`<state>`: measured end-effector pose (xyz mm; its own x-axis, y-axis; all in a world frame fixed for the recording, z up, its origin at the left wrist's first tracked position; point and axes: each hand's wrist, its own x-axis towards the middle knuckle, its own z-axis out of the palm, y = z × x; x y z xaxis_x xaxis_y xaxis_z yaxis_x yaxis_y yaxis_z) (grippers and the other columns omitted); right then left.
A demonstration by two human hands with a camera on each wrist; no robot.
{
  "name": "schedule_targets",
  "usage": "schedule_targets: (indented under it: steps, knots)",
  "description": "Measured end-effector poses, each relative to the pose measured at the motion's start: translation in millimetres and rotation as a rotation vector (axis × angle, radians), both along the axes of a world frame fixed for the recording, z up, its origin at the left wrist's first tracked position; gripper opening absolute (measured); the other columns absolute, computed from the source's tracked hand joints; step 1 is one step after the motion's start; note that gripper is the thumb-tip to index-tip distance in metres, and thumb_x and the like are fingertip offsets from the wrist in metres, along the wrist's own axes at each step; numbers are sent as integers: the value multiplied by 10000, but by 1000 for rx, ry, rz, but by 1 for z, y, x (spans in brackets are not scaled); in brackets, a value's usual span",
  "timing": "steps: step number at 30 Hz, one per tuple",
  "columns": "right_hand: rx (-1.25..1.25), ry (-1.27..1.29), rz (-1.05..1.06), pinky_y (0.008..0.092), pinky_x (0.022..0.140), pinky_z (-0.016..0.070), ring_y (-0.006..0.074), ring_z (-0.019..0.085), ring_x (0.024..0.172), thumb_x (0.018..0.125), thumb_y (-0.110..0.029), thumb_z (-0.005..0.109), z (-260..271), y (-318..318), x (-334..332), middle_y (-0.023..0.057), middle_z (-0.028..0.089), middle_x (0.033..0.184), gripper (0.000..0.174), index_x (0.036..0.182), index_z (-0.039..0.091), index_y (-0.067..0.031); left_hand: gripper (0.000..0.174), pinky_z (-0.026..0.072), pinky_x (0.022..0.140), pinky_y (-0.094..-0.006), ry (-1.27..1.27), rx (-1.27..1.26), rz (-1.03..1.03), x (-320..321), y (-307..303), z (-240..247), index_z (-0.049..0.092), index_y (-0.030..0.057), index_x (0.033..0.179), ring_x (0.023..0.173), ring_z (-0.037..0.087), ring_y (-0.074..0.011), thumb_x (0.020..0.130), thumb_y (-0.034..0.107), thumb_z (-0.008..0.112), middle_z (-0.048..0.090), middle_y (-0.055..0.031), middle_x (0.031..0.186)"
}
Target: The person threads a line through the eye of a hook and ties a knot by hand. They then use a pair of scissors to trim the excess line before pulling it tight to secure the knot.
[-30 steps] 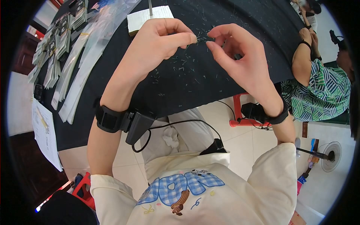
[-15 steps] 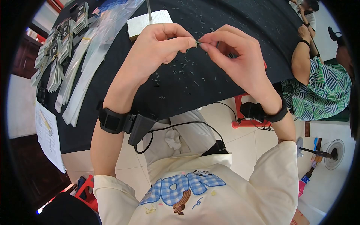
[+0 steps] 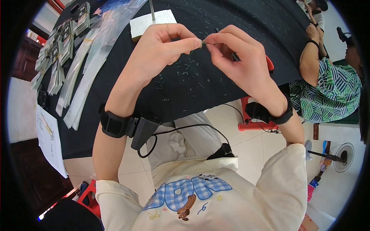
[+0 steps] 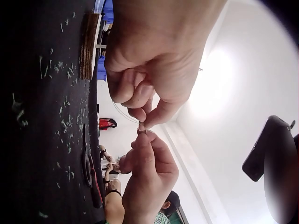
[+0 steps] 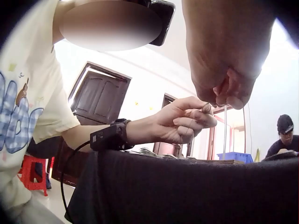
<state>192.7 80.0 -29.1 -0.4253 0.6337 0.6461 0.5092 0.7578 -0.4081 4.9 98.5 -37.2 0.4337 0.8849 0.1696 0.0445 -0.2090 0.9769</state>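
Note:
Over the dark tablecloth, my left hand (image 3: 163, 48) and right hand (image 3: 244, 54) meet fingertip to fingertip in the head view. A very thin green strand (image 3: 204, 42) runs between them, pinched by thumb and index finger on both sides. Most of it is hidden by the fingertips, and I cannot tell whether it is thread or wire. In the left wrist view the two pinches almost touch, well above the cloth. Short pale-green snippets (image 3: 187, 68) lie scattered on the cloth below. Behind my left hand stands a white-topped block (image 3: 148, 24) with an upright metal rod (image 3: 152, 9).
A red-handled tool (image 3: 270, 64) lies beyond my right hand, partly covered by it. Stacks of packets (image 3: 58, 50) and long clear plastic sleeves (image 3: 83, 86) fill the left side. A written sheet (image 3: 50, 138) hangs at the left edge. Another person (image 3: 325, 86) sits at right.
My hands were apart a second ago; the right hand has come left to the left hand's fingertips. Since half a second ago it has turned slightly, showing more of the red-handled tool.

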Motion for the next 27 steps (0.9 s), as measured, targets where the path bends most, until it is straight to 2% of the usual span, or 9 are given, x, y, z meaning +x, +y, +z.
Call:
schedule_targets:
  steps: [2,4,5,7,17,27]
  knots:
    - [10,-2,-4,252,511,446,181,548,562,717,-1,612,-1,0,-1,64,524,720,112,827,592,-9,136,210,404,-175,11,15,22,0,0,-1,626,19,825,451,309,-2,802,147,587,461,50,594]
    - [52,-15,7,174,464,393,61,511,519,718,42,613,-3,1,-2,30,542,737,131,842,603,2,140,212,404,-175,11,8,18,0,0,0,627,19,826,448,311,-4,802,150,586,460,47,584]
    - [52,-15,6,174,464,393,61,511,519,718,42,613,-3,1,-1,30,542,737,131,842,603,2,144,215,404,-175,10,1,15,0,1,0,628,18,827,444,312,-5,802,153,586,459,45,575]
    - [59,-62,-12,295,521,460,235,557,583,725,-11,600,0,0,-1,80,523,749,123,846,577,-12,150,212,400,-176,-5,-7,19,0,1,-2,628,17,827,433,306,-6,804,158,582,455,42,565]
    - [105,-133,20,311,511,464,256,566,592,744,-12,593,1,0,4,84,516,785,122,862,567,0,192,151,368,-184,-30,-113,-49,1,0,0,624,5,837,378,249,0,836,179,545,360,68,471]
    - [116,-172,45,311,512,459,250,562,593,756,-25,591,0,2,6,84,500,789,132,881,556,1,178,134,367,-193,-17,-69,-52,1,0,-1,629,22,840,388,245,0,838,180,545,380,63,486]
